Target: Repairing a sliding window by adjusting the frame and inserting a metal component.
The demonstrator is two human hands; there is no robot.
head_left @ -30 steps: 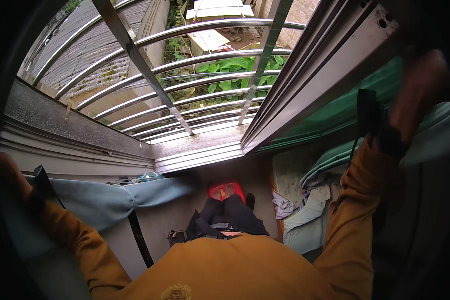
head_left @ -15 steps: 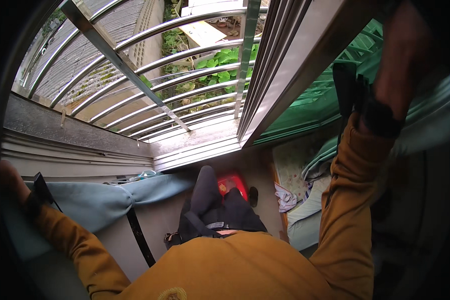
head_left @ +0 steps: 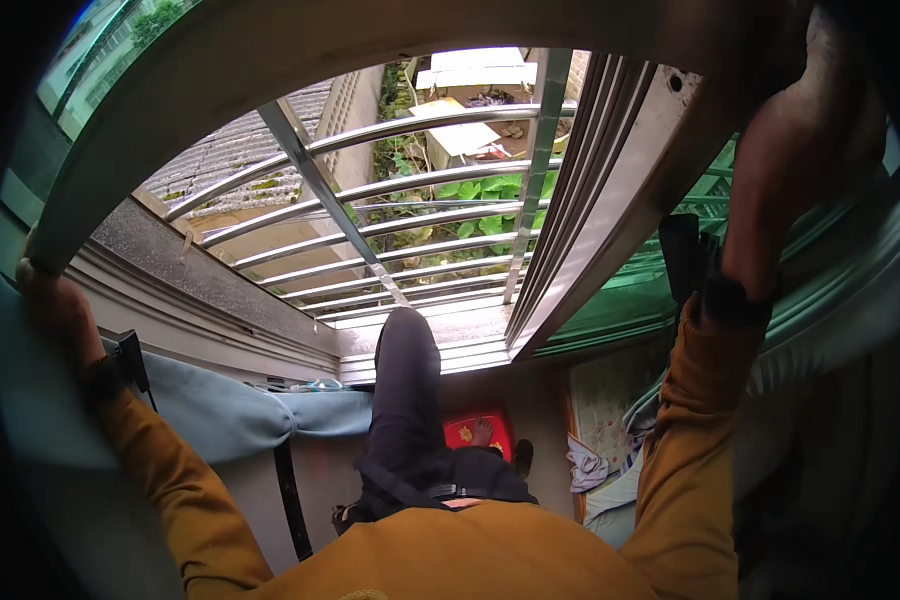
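My left hand (head_left: 62,312) is raised at the far left, its fingers closed on the lower left end of a broad grey-brown window frame (head_left: 320,35). That frame arches across the top of the view, with greenish glass (head_left: 120,60) beyond it on the left. My right hand (head_left: 785,150) is lifted high at the upper right, beside the frame's right side; its fingertips fade into shadow. Black bands with dark plates circle both wrists. My bent knee (head_left: 407,350) rises before the sill (head_left: 470,325), and a bare foot (head_left: 482,432) is on a red stool (head_left: 500,428).
Curved metal bars (head_left: 440,185) guard the window opening. A light-blue curtain (head_left: 210,405) hangs at the left, its fabric gathered. Green-tinted glass (head_left: 610,320) fills the right side. On the lower right lies a bed with bedding (head_left: 610,400); a dark shoe (head_left: 522,458) is by the stool.
My view has tilted upward, bringing the broad frame in at the top. My left hand has come higher and inward, and my knee has risen toward the sill. The right hand remains raised.
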